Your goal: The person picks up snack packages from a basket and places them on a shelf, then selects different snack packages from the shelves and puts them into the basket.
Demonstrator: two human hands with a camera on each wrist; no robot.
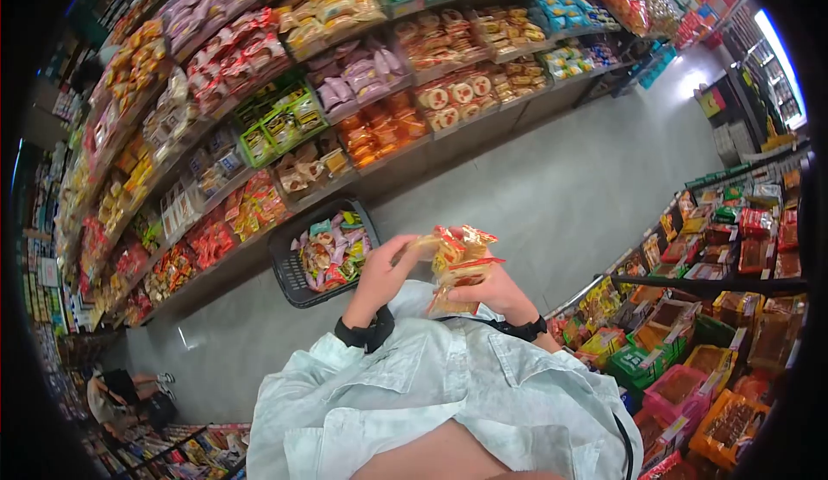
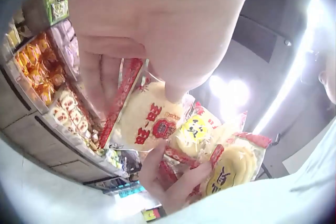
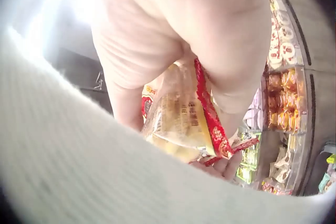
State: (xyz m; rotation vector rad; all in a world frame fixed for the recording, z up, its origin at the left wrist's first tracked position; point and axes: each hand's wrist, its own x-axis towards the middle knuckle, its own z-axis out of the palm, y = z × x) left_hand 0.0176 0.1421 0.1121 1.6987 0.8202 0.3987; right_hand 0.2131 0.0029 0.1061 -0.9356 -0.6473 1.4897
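Note:
In front of my waist, my left hand (image 1: pixel 385 273) pinches a clear, red-edged packet of round rice crackers (image 2: pixel 149 113) between thumb and fingers. My right hand (image 1: pixel 500 292) grips several similar packets (image 1: pixel 470 243) close beside it, with the thumb over a clear wrapper. The left wrist view shows a cracker packet with a yellow label (image 2: pixel 194 132) and one with dark lettering (image 2: pixel 231 169) by the right fingers. A see-through wrapper with a red seam (image 3: pixel 178 111) lies under the right palm, which hides part of the bunch.
A black shopping basket (image 1: pixel 283 266) stands on the grey floor (image 1: pixel 517 178) to the left, with mixed snack packets (image 1: pixel 332 251) inside. Tiered shelves of packaged snacks (image 1: pixel 379 131) curve along the far side. More boxed goods (image 1: pixel 681 325) line the right. Another person (image 1: pixel 112 402) is at lower left.

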